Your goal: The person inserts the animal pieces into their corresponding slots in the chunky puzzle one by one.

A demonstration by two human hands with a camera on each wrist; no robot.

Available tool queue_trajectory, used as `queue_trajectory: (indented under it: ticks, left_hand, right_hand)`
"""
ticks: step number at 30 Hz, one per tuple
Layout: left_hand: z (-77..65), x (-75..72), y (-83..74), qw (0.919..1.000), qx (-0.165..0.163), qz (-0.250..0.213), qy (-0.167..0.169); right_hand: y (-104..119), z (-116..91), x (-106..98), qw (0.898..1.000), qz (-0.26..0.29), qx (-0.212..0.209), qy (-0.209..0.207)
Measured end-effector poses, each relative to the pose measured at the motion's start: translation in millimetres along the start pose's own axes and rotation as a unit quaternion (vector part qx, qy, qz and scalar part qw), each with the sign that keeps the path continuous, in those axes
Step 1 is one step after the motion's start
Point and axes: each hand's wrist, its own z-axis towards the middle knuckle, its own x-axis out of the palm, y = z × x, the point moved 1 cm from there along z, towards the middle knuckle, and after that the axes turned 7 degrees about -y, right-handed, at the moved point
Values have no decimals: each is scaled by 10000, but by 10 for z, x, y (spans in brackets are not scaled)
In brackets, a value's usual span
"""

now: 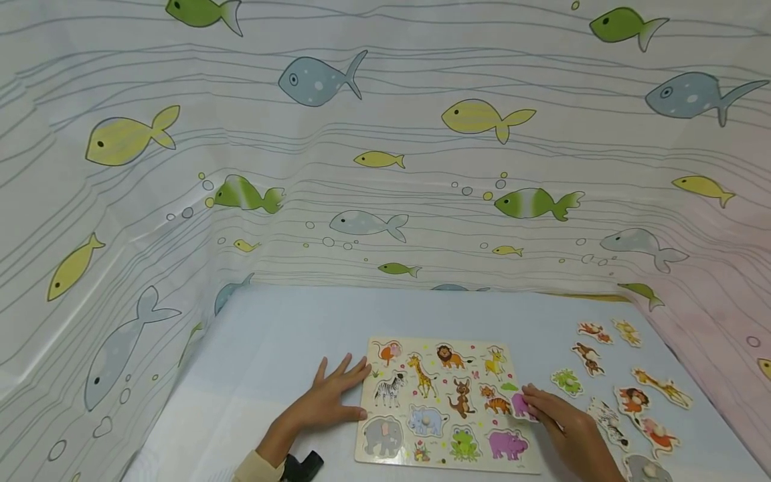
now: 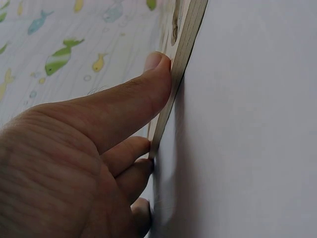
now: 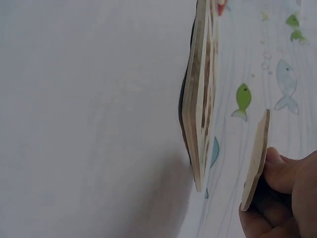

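A wooden animal puzzle board [image 1: 409, 345] lies flat on the table. My left hand [image 1: 334, 395] is at its left side, fingers spread and fairly straight. In the left wrist view the thumb [image 2: 158, 74] presses against the board's edge [image 2: 185, 49]. My right hand [image 1: 566, 425] pinches a purple hippo puzzle piece [image 1: 521, 406] above the board's right edge, beside the tiger [image 1: 496, 405]. From the right wrist, that piece [image 3: 256, 161] shows edge-on between thumb and fingers, apart from the board [image 3: 193, 109]. The printed purple hippo [image 1: 508, 444] is visible at lower right.
Several loose animal pieces lie on the table to the right, among them a frog [image 1: 567, 381], a zebra [image 1: 610, 423], a giraffe [image 1: 662, 387] and a grey elephant [image 1: 644, 468]. A black object [image 1: 303, 466] is near my left wrist. Fish-patterned sheeting [image 1: 421, 201] surrounds the table.
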Motion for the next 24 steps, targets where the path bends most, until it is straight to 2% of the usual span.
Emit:
queue_trajectory:
  ticks: [4,13,18,24]
  left_hand:
    - [-1,-2,6,10000,-22,9,18]
    - [0,-21,-11,10000,-58,23,-5]
    - [1,-23,-28,10000,-38,-24,23]
    - [8,-15,-20,10000,-23,1,14]
  right_hand:
    - [52,-41,53,9998,84,-104,160]
    - [134,-117,88,9905,927,-935,386]
    - [167,-188,136,9888,861,-1019,666]
    - [167,-235,217,9822,1022,-1449,612]
